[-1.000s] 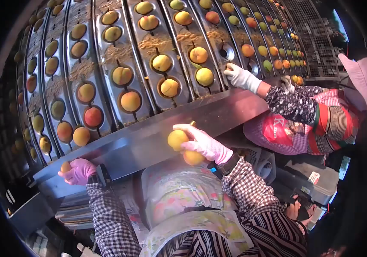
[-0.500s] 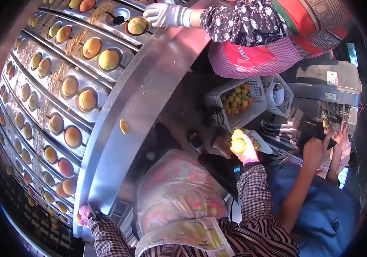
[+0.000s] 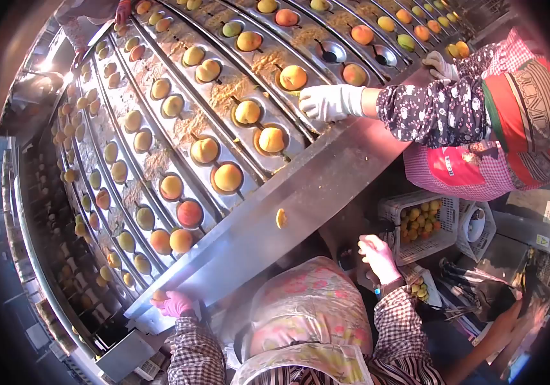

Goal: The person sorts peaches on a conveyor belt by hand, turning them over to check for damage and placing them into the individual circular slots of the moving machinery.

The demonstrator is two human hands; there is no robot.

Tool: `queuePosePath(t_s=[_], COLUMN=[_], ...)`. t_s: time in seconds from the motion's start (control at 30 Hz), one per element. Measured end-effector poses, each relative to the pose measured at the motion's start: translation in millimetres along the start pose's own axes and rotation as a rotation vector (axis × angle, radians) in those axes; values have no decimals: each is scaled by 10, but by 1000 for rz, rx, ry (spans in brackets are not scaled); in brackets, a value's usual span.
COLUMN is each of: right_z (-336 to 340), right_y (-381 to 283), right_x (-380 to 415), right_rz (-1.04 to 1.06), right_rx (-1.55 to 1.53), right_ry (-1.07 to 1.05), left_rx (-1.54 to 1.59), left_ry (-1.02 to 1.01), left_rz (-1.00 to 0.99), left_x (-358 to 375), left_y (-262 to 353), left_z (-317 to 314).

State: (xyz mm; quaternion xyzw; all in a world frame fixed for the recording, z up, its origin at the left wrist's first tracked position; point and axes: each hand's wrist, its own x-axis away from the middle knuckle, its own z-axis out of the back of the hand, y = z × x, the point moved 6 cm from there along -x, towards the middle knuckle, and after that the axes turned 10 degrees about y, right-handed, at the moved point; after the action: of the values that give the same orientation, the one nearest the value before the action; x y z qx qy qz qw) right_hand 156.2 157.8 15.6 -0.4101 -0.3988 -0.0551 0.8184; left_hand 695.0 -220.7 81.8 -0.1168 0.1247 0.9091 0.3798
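Note:
My left hand, in a pink glove, is at the lower end of the metal ledge, its fingers closed on a peach-coloured fruit. To the right of the ledge, my right hand is raised with curled fingers; what they hold is too small and bright to make out. A yellow-orange fruit piece lies on the ledge. Beyond it, metal trays carry round fruits in cups, such as a red one and a yellow one.
At the right, a co-worker's white-gloved hand reaches over the trays. Below that co-worker stand a white crate of fruits and another white basket. Another person's bare arm is at the lower right. A gloved hand shows at the top left.
The view has turned toward the trays. The yellow fruits in my right hand are no longer visible there. The co-worker's gloved hand has shifted along the cups.

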Motion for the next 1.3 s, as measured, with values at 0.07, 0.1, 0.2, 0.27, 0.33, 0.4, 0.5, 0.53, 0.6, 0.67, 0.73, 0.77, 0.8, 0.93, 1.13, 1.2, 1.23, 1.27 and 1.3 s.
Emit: queuePosePath(t_s=[0.07,0.1,0.2,0.27,0.33,0.4,0.5,0.53,0.6,0.67,0.73,0.77,0.8,0.93,1.13,1.2,1.23,1.27,1.3], right_z=[-498,-712,-1096,-1255,-1391,-1573,-1909,-2018,-2244,-2456,-2650,-2672,-2673,-2624,-2918,-3149,-3271,-3407,-3497], right_y=[-889,-1298,-2124,-2550,-2928,-3304,-3844,-3981,-4149,-4172,-4085,-4015,-4013,-4069,-4730,-5005,-5136,-5215,-5328], right_x=[264,412,508,378,226,19,-368,-522,-828,-1065,-1273,-1352,-1345,-1280,-1172,-1290,-1321,-1428,-1418], right_rz=[266,350,499,581,644,682,921,919,925,937,979,1024,1132,1368,1210,1257,1257,1273,1262], right_rx=[279,358,330,407,499,533,638,695,832,1012,1201,1202,1208,1169,1199,1112,1090,1109,1092], right_ry=[-274,-403,-510,-526,-448,-381,-159,-85,-12,-3,14,-1,-17,-89,-214,-124,-74,14,63], left_rx=[18,29,80,69,96,22,-79,-108,-64,0,45,64,85,156,-1,-30,-21,-14,-5], left_ry=[-56,-101,-133,-266,-323,-331,-334,-373,-368,-303,-266,-260,-254,-394,-256,-258,-311,-364,-418], left_rz=[-31,-19,-198,-221,-293,-358,-433,-417,-432,-321,-280,-291,-298,-194,-267,-271,-220,-170,-122], left_x=[40,78,118,159,198,209,302,295,306,289,266,264,285,342,367,336,313,305,314], left_y=[-2,61,138,215,190,189,294,464,549,449,373,340,338,675,600,577,527,470,436], left_z=[65,173,262,329,271,224,270,339,338,248,208,186,158,444,411,385,331,281,235])
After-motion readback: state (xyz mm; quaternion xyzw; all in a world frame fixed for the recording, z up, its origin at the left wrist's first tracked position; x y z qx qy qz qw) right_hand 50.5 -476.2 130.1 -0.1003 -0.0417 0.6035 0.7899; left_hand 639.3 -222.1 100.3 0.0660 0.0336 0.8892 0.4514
